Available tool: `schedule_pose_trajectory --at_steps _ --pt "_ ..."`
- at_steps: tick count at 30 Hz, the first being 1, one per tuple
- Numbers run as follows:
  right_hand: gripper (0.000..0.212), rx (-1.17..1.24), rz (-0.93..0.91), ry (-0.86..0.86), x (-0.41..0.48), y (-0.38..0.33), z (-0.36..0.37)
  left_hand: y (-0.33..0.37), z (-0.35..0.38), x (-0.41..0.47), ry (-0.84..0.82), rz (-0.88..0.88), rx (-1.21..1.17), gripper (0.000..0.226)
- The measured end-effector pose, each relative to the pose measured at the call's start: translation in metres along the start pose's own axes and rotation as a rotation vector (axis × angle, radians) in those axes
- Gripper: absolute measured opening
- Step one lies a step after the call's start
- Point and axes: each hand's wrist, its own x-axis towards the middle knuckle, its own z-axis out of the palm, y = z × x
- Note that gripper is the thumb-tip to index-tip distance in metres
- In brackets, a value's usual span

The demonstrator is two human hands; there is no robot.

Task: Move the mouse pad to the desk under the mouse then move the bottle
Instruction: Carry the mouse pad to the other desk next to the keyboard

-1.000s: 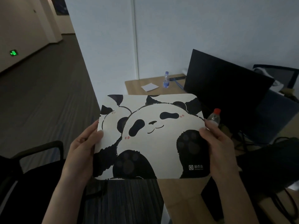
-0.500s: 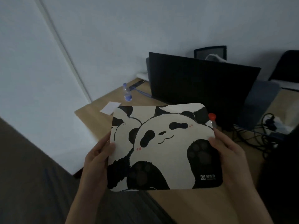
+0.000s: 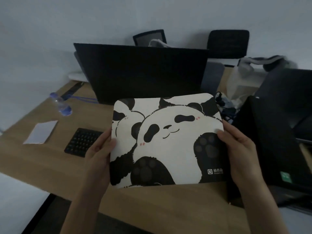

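Observation:
A black-and-white panda mouse pad (image 3: 166, 141) is held flat in the air above the wooden desk (image 3: 42, 159). My left hand (image 3: 99, 152) grips its left edge and my right hand (image 3: 239, 149) grips its right edge. A clear bottle with a blue cap (image 3: 61, 105) lies blurred at the desk's far left. The red-capped bottle and the mouse are hidden, out of sight behind the pad.
A dark monitor (image 3: 143, 73) stands at the back of the desk. A black keyboard (image 3: 82, 142) lies left of the pad, a white paper (image 3: 41, 132) further left. Black equipment (image 3: 273, 141) and cables (image 3: 224, 105) crowd the right. Two chairs (image 3: 228, 43) stand behind.
The view swung right and down over the desk. The pad, still in both hands, now sits over the desk in front of the monitor; the red-capped bottle has gone out of sight.

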Motion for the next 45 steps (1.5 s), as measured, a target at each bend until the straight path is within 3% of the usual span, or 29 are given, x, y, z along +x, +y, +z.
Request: schedule_pose_trajectory --at_steps 12,27,35,45 --pt "0.028 -0.091 0.026 0.38 -0.019 0.056 -0.037 -0.069 0.024 0.045 -0.198 -0.257 0.039 0.035" --pt "0.037 -0.346 0.055 0.442 0.003 0.172 -0.084 -0.205 0.003 0.062 -0.164 -0.387 0.14 0.036" --pt "0.042 -0.544 0.089 0.492 0.008 0.211 -0.096 -0.25 0.001 0.055 -0.112 -0.36 0.295 0.038" --pt "0.042 -0.756 0.136 0.531 0.015 0.241 -0.102 -0.271 0.0 0.067 -0.074 -0.091 0.62 0.042"
